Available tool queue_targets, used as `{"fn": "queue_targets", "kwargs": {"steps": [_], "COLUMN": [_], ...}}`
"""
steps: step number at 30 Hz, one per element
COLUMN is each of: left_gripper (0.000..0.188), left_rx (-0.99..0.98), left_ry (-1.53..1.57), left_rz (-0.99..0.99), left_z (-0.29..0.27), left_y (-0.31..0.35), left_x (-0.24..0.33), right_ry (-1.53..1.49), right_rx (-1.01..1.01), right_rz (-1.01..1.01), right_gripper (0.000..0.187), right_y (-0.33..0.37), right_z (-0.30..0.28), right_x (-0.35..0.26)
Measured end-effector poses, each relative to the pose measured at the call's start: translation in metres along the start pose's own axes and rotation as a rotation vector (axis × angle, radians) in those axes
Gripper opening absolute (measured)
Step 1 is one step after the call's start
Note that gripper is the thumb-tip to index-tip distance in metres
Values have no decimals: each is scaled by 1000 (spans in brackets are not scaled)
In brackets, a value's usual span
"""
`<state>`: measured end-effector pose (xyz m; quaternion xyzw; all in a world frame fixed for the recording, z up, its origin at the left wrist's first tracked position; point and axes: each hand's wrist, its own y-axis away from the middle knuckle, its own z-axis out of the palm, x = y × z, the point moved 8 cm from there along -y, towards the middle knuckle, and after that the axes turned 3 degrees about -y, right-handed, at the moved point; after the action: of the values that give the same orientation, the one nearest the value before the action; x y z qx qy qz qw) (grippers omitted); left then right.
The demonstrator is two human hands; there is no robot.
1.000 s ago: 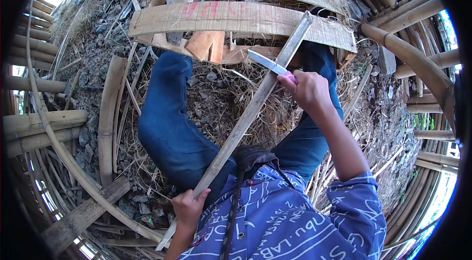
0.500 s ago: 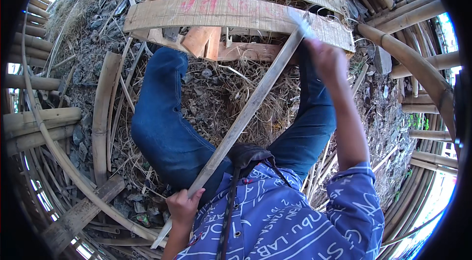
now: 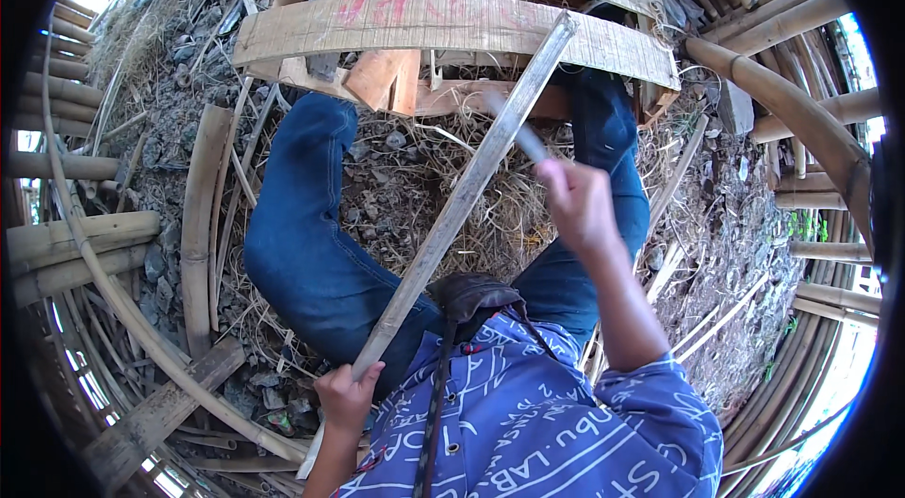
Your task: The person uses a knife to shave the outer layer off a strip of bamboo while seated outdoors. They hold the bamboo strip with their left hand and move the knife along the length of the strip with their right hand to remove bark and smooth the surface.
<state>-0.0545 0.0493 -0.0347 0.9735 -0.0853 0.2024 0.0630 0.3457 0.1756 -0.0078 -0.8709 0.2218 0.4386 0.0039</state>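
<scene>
A long flat bamboo strip (image 3: 452,215) slants from low left up to the wooden slat crate (image 3: 452,27), its far end overlapping the nearest slat. Near its lower end my left hand (image 3: 347,396) is closed round the strip. My right hand (image 3: 577,199) is closed on the handle of a knife, which its fingers hide. The knife's blade (image 3: 528,142), blurred by motion, points up and left and crosses the strip's right edge at mid-length; I cannot tell whether it touches. My blue-trousered legs lie bent on either side of the strip.
Wood shavings and thin strips (image 3: 500,187) litter the stony ground between my legs. A split bamboo piece (image 3: 203,225) lies at left. Bamboo poles (image 3: 801,112) form walls on both sides, with a long curved strip (image 3: 132,310) at left. A dark pouch (image 3: 476,295) hangs at my waist.
My right hand has come down and toward me with the knife, from the strip's far end to about its middle. My left hand keeps its grip.
</scene>
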Motion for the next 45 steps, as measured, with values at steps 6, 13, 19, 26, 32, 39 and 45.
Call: {"fn": "queue_targets", "kwargs": {"steps": [6,13,19,26,32,39,45], "left_gripper": [57,55,54,49,37,34,35], "left_rx": [4,1,3,-48,-100,-101,-92], "left_ry": [34,-41,-26,48,-4,17,-4], "left_rz": [-16,-11,-27,-88,-98,-113,-98], "left_z": [-4,-8,-8,-9,-9,-3,-4], "left_y": [-4,-5,-4,-4,2,5,5], "left_x": [8,13,13,18,22,20,20], "right_ry": [96,372,331,228,248,355,417], "right_rx": [-272,-226,-295,-338,-333,-201,-69], "right_rz": [-278,-253,-205,-171,-197,-225,-197], "right_gripper": [47,58,57,55,55,56,60], "right_y": [48,31,30,41,43,28,-23], "right_z": [68,54,52,59,56,40,5], "right_x": [-53,-45,-46,-44,-48,-39,-24]}}
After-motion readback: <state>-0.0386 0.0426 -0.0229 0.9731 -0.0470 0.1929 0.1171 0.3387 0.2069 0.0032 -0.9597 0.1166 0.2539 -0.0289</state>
